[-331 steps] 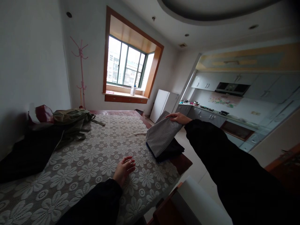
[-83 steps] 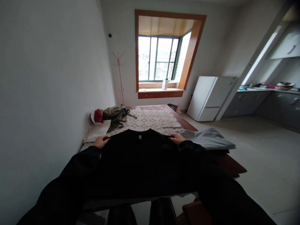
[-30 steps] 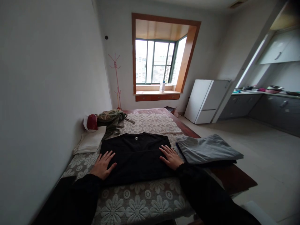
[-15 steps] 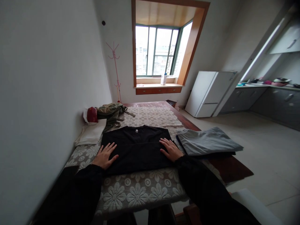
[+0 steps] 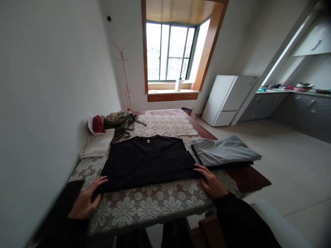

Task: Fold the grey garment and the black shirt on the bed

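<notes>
Black shirt [image 5: 148, 162] lies flat on the desk [image 5: 155, 203], part-folded, a band already doubled across its middle. This looks like the folding stage: both near corners are being taken up. Left hand [image 5: 86, 199] rests at the near left corner, fingers loosely curled at the hem; whether it pinches cloth, I cannot tell. Right hand [image 5: 210, 181] lies flat, fingers spread, on the near right corner. Next move calls for an even lift from both corners. Grey folded cloth [image 5: 224, 155] sits just beside.

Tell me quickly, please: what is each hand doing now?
Left hand: fingers at the near left corner of the black shirt; grip cannot be told.
Right hand: open, fingertips on the shirt's near right corner.
</notes>
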Demonstrator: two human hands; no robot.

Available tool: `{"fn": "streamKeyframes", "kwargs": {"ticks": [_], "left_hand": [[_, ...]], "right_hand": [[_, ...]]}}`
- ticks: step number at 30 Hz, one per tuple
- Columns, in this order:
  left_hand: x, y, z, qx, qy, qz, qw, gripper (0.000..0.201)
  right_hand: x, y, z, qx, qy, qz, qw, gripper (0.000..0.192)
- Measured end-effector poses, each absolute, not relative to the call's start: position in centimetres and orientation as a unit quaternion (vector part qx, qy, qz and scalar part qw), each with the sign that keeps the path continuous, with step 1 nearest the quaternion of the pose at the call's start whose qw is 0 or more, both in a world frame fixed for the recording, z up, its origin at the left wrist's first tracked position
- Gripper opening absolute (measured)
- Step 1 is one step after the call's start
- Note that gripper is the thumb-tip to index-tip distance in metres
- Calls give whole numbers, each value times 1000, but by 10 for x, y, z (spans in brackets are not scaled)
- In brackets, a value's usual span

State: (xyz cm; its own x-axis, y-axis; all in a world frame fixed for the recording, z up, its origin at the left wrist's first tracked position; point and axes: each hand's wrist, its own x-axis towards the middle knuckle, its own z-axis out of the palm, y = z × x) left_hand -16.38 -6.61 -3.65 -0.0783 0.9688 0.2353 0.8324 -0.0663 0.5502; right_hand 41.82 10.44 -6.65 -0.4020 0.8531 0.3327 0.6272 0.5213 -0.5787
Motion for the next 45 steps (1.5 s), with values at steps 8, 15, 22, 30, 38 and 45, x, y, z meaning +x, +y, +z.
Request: {"fn": "streamKeyframes", "kwargs": {"ticks": [8, 15, 22, 30, 38, 45], "left_hand": [[-170, -64, -42, 651, 690, 315, 33, 61], [-166, -65, -36, 632, 702, 326, 32, 50], [-147, -67, -25, 589, 706, 391, 40, 36], [-136, -69, -11, 540, 741, 398, 29, 32], [-123, -77, 9, 515, 690, 503, 77, 28], [-125, -137, 33, 462, 676, 566, 100, 30]], "right_hand": [[420, 108, -70, -463, -804, 149, 342, 45], [417, 107, -67, -485, -793, 146, 338, 31], [416, 105, -57, -475, -778, 152, 382, 28], [415, 99, -47, -478, -753, 162, 422, 28], [417, 87, -31, -463, -723, 207, 468, 23], [439, 37, 9, -376, -669, 247, 591, 21]]}}
